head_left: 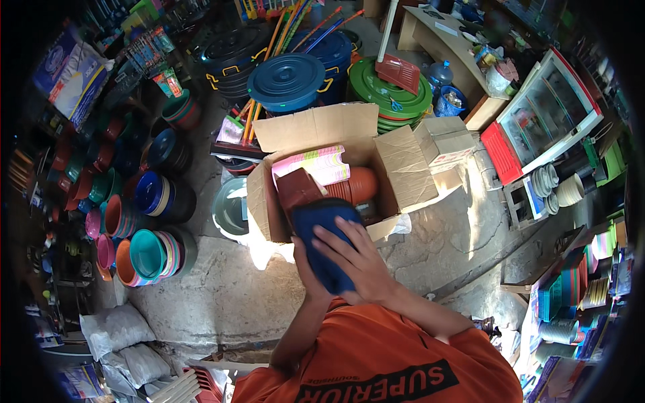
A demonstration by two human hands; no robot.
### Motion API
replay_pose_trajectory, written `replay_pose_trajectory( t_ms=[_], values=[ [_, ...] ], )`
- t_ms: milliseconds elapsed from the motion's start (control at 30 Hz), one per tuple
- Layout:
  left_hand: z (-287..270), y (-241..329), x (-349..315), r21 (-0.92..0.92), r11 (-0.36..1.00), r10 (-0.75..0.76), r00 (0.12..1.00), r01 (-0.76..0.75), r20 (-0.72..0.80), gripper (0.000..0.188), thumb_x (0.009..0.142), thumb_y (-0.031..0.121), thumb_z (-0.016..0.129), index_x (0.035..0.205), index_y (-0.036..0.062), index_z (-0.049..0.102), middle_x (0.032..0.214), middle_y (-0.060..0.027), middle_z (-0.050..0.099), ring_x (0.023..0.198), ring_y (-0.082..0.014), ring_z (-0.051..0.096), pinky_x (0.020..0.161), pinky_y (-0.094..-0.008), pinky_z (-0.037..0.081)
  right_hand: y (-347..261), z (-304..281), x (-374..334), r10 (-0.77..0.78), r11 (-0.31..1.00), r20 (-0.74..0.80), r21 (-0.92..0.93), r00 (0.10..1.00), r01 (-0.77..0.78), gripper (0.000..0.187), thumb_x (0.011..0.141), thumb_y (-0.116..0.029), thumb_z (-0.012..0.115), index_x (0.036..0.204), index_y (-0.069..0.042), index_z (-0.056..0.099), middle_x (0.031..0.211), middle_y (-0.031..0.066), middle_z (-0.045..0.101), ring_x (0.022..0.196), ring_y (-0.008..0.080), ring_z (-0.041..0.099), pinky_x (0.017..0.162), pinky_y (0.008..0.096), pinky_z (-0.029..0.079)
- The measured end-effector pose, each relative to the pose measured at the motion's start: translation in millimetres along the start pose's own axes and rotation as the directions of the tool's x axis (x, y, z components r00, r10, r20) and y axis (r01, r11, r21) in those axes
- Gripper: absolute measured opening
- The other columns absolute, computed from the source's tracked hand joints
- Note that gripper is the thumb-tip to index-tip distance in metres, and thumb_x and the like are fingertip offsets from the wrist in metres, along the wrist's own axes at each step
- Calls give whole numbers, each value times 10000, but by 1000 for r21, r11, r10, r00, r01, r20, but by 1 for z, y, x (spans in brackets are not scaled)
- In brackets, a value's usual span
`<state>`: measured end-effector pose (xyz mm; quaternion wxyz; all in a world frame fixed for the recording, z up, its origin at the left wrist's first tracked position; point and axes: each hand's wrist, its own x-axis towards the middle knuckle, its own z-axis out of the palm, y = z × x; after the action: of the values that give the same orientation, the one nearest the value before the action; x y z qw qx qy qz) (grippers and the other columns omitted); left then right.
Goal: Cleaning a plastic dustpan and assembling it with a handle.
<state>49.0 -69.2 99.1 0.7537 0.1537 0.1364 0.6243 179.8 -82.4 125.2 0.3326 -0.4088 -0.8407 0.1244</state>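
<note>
My left hand [308, 270] supports the left edge of a dark blue, rounded, roughly square item [314, 232]; its exact kind is unclear. Across its upper face lie the fingers of my right hand [359, 258], slightly spread and pressing on it. The item is tilted over the near side of an open cardboard box [403, 158] and hides part of the contents. Inside the box are a maroon square-sided pot [295, 187], a stack of orange-brown round pots [363, 185] and a pink, yellow and white patterned stack [312, 164].
A pale basin [230, 208] stands left of the box. Lidded blue [285, 80] and green [386, 87] bins stand behind it, a small carton [443, 141] at its right. Stacked coloured tubs [151, 255] line the left; a red-framed glass case [547, 111] leans at right.
</note>
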Motion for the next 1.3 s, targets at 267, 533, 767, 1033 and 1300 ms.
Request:
replay_pose_trajectory(
  t_ms=[267,533,767,1033,1300],
  values=[
    [0,49,14,172,969,209,959,-177,-193,504,1032,348,359,1427,44,435,1427,-97,514,1316,-239,486,1117,-441,372,42,21,-78,251,968,-134,49,959,-246,708,889,-412,421,1485,-31,402,1585,176,304,1470,391,262,1179,538,209],
    [-40,60,11,289,957,-58,996,35,69,680,898,185,605,1486,-2,320,1478,-160,433,1376,-294,412,1168,-497,294,24,-14,-17,244,969,-100,62,965,-239,749,714,-142,538,1450,-34,443,1525,193,396,1421,435,322,1174,531,221],
    [-64,87,0,469,856,-194,976,217,-98,864,600,-124,472,1449,3,374,1401,-159,497,1303,-302,491,1051,-451,447,54,-50,-24,756,529,-44,627,653,-571,514,937,-188,490,1421,-17,471,1437,153,522,1293,248,519,1077,360,399],
    [-66,30,-11,81,993,-68,966,91,-249,531,882,104,529,1406,119,439,1184,-91,581,1001,-232,590,812,-351,504,12,-6,-4,365,885,-117,352,924,-305,883,715,-128,725,1516,-92,355,1600,175,259,1488,336,243,1208,505,181],
    [-75,7,-33,313,950,104,947,-3,-305,701,965,646,433,1473,174,329,1433,-59,428,1352,-269,426,1086,-466,416,14,14,3,77,997,88,6,993,-78,909,713,-299,743,1529,-198,357,1627,151,208,1499,376,187,1203,558,145]
  ],
)
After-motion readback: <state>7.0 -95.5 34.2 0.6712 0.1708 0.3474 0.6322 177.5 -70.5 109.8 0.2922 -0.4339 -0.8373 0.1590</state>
